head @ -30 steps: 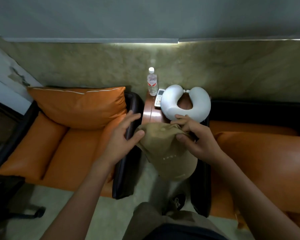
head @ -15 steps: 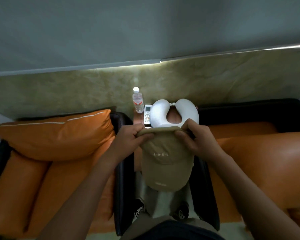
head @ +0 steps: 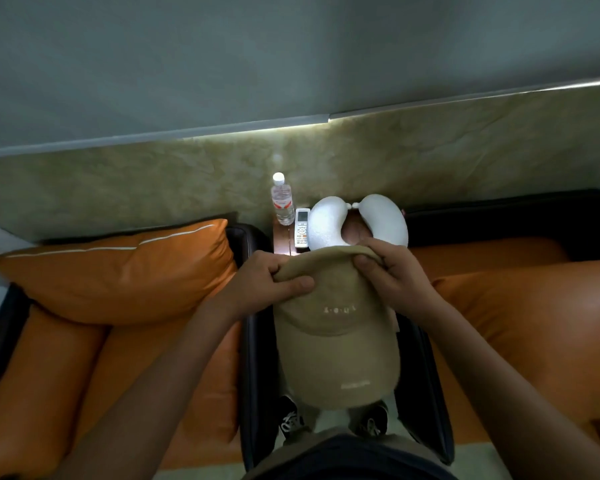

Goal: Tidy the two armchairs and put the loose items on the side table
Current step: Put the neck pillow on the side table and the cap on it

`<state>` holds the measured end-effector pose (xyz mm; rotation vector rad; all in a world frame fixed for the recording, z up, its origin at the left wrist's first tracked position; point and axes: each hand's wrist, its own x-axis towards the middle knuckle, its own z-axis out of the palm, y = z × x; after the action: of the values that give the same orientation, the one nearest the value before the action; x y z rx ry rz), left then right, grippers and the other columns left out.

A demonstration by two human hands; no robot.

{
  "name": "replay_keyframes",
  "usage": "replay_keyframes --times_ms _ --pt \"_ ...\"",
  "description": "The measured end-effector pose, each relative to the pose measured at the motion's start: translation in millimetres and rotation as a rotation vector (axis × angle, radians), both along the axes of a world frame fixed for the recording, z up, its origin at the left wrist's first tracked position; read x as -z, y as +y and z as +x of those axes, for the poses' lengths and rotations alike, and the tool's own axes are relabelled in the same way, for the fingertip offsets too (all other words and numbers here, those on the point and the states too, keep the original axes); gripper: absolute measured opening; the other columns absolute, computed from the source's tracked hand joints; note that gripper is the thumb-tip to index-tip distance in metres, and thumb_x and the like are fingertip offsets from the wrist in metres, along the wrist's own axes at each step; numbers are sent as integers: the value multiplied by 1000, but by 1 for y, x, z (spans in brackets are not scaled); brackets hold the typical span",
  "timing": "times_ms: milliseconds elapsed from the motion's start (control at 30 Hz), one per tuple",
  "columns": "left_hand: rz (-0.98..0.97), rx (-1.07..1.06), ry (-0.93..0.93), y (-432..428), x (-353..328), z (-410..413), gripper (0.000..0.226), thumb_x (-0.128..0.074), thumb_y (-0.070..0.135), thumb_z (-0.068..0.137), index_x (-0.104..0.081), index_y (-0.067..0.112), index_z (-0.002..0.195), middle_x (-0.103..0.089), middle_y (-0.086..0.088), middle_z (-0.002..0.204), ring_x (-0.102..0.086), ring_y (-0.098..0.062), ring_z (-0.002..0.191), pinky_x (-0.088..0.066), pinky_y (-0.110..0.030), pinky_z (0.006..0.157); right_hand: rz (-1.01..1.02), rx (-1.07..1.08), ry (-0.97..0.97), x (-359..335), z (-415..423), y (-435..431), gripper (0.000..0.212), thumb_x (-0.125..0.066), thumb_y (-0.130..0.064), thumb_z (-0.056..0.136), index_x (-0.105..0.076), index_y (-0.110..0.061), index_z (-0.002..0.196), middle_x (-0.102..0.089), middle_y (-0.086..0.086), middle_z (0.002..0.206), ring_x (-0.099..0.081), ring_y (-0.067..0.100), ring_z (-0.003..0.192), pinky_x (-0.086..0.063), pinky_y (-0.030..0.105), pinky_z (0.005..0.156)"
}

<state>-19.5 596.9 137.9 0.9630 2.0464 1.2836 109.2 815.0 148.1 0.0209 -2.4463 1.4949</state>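
A beige cap [head: 336, 344] hangs brim-down over the near end of the narrow wooden side table [head: 280, 239] between the two orange armchairs. My left hand [head: 274, 277] pinches the cap's crown on its left side. My right hand [head: 392, 275] grips the crown on its right. On the table behind the cap lie a white U-shaped neck pillow [head: 326, 223], a white remote [head: 301, 228] and an upright water bottle [head: 282, 200]. An orange cushion [head: 118, 271] leans against the back of the left armchair [head: 59, 368]. The right armchair [head: 534, 323] is partly in view.
The table stands against a mottled beige wall [head: 465, 157]. Dark armrests [head: 253, 341] flank the table on both sides. My legs and shoes [head: 291, 419] stand in the gap right below the cap.
Both hands have taken hold of the cap's crown and carried it forward over the table's near end, close to the neck pillow. The view has tilted down and closer.
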Motion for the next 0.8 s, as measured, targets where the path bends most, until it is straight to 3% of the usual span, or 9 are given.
replay_keyframes --times_ms 100,200,333,433,500,567,667,733,800 --pt "57 -95 -87 7 10 9 59 -67 59 75 -66 0 71 -65 -3 65 -56 -10 62 -43 -30 56 -19 135 64 9 5 6 21 -48 -32 99 -59 -24 83 -60 -13 70 -56 1 65 -39 17 59" --pt "86 -112 -112 24 12 16 73 -54 65 83 -57 -6 68 -54 4 61 -47 -5 57 -36 -24 52 -23 170 30 14 13 12 28 -50 -34 100 -58 -19 78 -55 -9 64 -52 4 61 -37 22 55" --pt "139 -178 -117 44 9 26 54 -52 62 88 -65 15 64 -54 12 57 -46 -1 55 -36 -19 51 -134 212 -18 13 20 28 28 -53 -34 100 -54 -31 71 -52 -10 62 -46 6 59 -37 30 56" --pt "226 -224 -184 64 3 38 48 -50 46 100 -72 17 69 -58 14 58 -48 5 57 -38 -13 54 -570 122 -239 19 32 42 33 -61 -37 93 -66 -7 81 -62 4 73 -58 13 68 -46 31 64" --pt "204 -280 -229 74 2 43 50 -38 32 101 -62 23 58 -55 17 52 -45 8 53 -37 -10 53 -1008 -8 -387 26 47 52 38 -70 -38 86 -73 -6 107 -72 14 101 -70 22 90 -56 37 80" --pt "190 -314 -247 82 3 47 48 -31 22 105 -51 20 62 -55 17 50 -47 8 51 -38 -10 53 -1218 -112 -416 37 62 64 57 -80 -40 79 -68 -10 126 -69 17 119 -69 27 106 -57 40 88" --pt "189 -344 -218 88 8 46 46 -36 21 107 -54 17 65 -60 15 52 -50 8 53 -39 -10 54 -1144 -130 -398 44 72 75 58 -79 -35 83 -62 -11 132 -68 13 115 -67 24 103 -55 36 87" --pt "184 -298 -187 90 14 42 47 -52 49 99 -61 15 69 -63 7 58 -52 4 60 -41 -15 57 -983 -9 -356 46 73 82 38 -69 -26 91 -66 -10 125 -70 10 107 -67 22 99 -54 33 84" --pt "131 -221 -122 93 22 37 63 -62 69 82 -66 6 84 -67 -12 72 -56 -7 70 -44 -26 64 -769 98 -281 48 73 94 27 -59 -13 97 -66 -5 123 -73 8 106 -68 20 100 -53 29 84"
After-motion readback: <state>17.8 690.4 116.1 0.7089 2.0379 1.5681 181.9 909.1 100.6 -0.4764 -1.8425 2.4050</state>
